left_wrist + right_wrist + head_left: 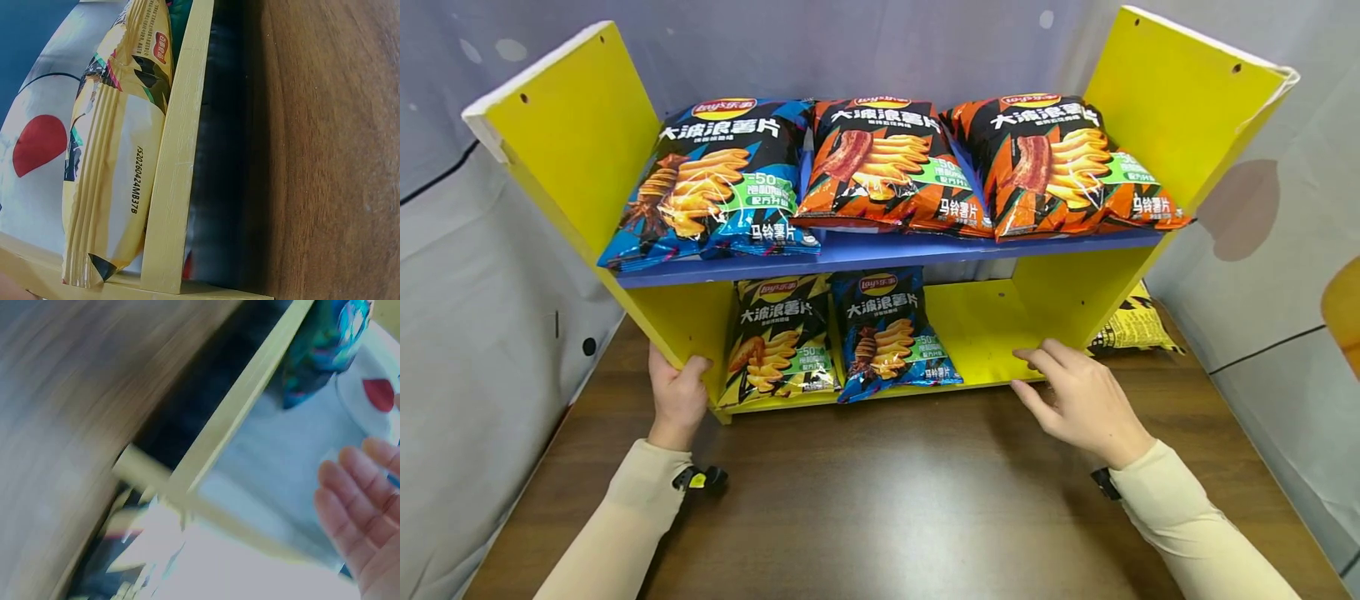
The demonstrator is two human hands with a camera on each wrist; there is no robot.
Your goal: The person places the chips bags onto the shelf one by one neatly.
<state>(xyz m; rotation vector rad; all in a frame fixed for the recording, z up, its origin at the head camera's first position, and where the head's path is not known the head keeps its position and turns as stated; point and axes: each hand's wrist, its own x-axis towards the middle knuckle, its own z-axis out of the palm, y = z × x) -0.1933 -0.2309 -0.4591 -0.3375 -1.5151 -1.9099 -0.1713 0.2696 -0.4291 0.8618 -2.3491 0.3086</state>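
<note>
My left hand (676, 398) grips the lower left side panel of a yellow and blue shelf (891, 252), its thumb over the front edge and its other fingers hidden behind. On the lower level, next to that hand, leans a yellow chip bag (781, 342), and a blue chip bag (889, 333) stands to its right. The left wrist view shows the yellow bag's sealed side behind the shelf's front lip (178, 156). My right hand (1086, 408) hovers before the lower level's right end, holding nothing, its fingers (353, 494) loosely extended in the right wrist view.
The upper level carries a blue chip bag (722, 179) and two orange ones, the middle (887, 167) and the right (1067, 167). Outside the right panel lies another yellow bag (1135, 325). All this stands on a brown wooden table (887, 500), with a grey curtain behind.
</note>
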